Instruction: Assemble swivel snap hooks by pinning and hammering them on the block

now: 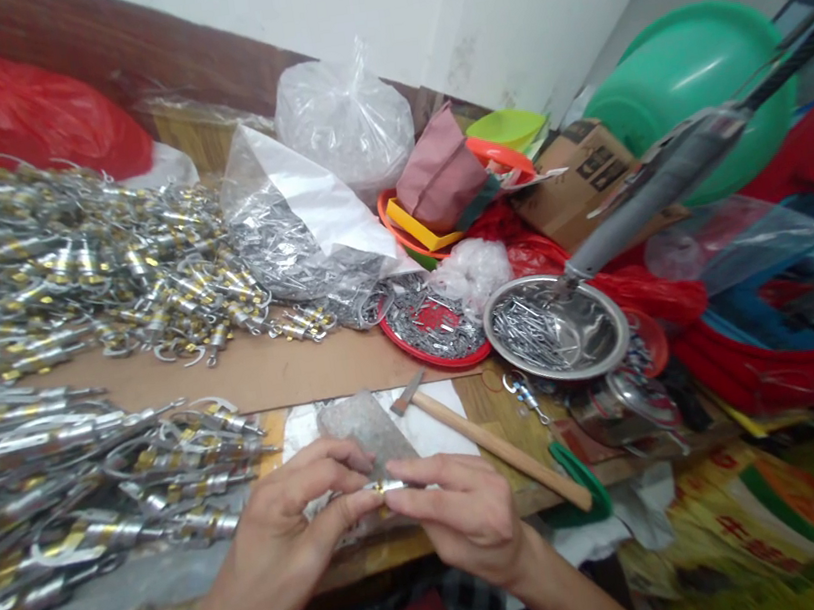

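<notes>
My left hand and my right hand meet over the front edge of the bench, fingertips pinched around a small metal fitting. It is silver with a touch of yellow, and my fingers cover most of it. Just behind them lies a grey metal block on white paper. A hammer with a wooden handle rests to the right of the block, its head pointing away. To the left, long rows of silver and brass-coloured metal fittings lie near my left forearm.
A big heap of similar fittings fills the back left. Behind the hammer stand a red tray of small metal parts and a steel bowl of pins. A grey tool with a long shaft slants over the bowl. Plastic bags line the wall.
</notes>
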The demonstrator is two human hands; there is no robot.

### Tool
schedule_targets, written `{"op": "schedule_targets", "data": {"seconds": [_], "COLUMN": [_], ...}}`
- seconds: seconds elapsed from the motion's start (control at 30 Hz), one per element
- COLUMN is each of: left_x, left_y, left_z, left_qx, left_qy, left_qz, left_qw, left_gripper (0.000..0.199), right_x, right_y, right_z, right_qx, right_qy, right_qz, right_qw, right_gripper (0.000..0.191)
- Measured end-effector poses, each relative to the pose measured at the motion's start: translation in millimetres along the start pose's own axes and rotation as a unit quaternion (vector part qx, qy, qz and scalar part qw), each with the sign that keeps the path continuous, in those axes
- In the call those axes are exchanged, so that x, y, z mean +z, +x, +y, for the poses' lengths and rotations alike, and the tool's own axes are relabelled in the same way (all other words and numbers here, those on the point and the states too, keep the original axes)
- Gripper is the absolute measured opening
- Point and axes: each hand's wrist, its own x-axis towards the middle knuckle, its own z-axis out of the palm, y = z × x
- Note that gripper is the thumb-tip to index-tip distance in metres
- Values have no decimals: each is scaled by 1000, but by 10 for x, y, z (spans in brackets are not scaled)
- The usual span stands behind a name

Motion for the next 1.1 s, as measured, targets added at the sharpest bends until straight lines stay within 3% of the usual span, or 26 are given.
{"op": "schedule_targets", "data": {"seconds": [0.13, 0.2, 0.33, 0.4, 0.47, 0.53, 0.57, 0.6, 0.77, 0.97, 1.1], "left_x": [89, 144, 227, 237, 220, 179, 154, 129, 50, 27, -2], "left_y": [-34, -71, -139, -156, -165, -165, -160, -152, -72, -12, 0], "left_z": [6, 4, -3, -19, -48, -83, -99, -114, -147, -183, -232], "left_qx": [-160, -220, -232, -224, -222, -223, -226, -229, -239, -242, -257], "left_qy": [-65, -106, -217, -242, -262, -288, -301, -311, -347, -379, -391], "left_qz": [44, 82, 113, 113, 103, 82, 67, 53, -25, -67, -77], "left_qw": [984, 966, 941, 937, 934, 928, 924, 921, 907, 891, 881], "left_gripper": [10, 20, 61, 66, 61, 60, 61, 62, 70, 72, 76], "right_x": [64, 91, 93, 55, -17, -122, -182, -243, -377, -203, -312], "right_y": [20, 29, 45, 84, 171, 303, 379, 454, 716, 775, 792], "right_z": [-28, -49, -91, -43, 120, 417, 605, 807, 1638, 1884, 1923], "right_qx": [96, 158, 239, 249, 248, 265, 299, 321, 382, 393, 401], "right_qy": [101, 139, 158, 179, 136, -26, -168, -219, -318, -336, -317], "right_qz": [38, 53, 45, -20, -90, -108, -94, -88, -139, -192, -178], "right_qw": [990, 976, 957, 952, 955, 958, 934, 917, 857, 834, 841], "right_gripper": [19, 16, 12, 10, 9, 12, 16, 21, 20, 29, 28]}}
